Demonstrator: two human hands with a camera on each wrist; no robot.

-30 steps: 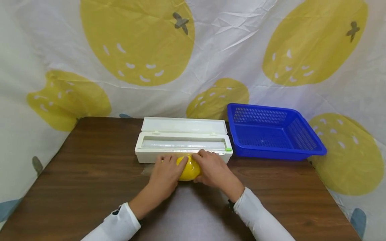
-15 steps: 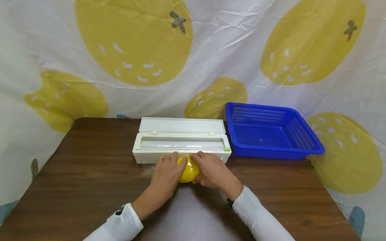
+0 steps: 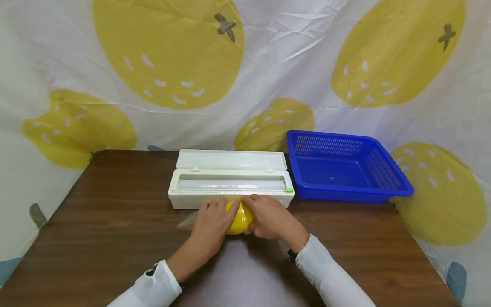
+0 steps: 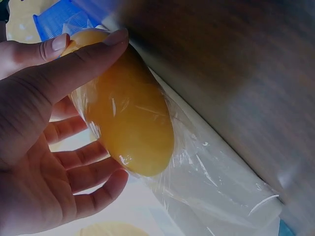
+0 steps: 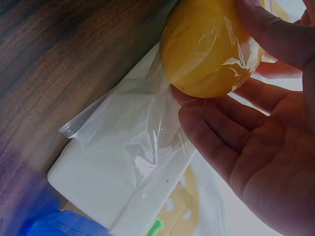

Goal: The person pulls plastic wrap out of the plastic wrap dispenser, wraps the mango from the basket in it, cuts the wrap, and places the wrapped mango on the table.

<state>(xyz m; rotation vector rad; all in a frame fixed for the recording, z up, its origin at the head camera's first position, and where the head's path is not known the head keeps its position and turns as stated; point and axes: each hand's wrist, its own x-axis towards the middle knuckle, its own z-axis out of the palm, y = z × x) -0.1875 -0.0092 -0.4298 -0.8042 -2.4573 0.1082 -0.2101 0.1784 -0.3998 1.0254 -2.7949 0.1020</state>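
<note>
Wrist views close (head view higher)

Head view: soft, moderately bright illumination; a pale sheen lies on the table, with dark shadows to either side. Wrist views: dimmer, soft in detail, with overexposed white areas. Glare streaks mark the plastic film.

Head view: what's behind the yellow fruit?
The white box, lid open, a pale roll showing in its top. The yellow fruit, left hand and right hand cover much of the box's front.
</note>
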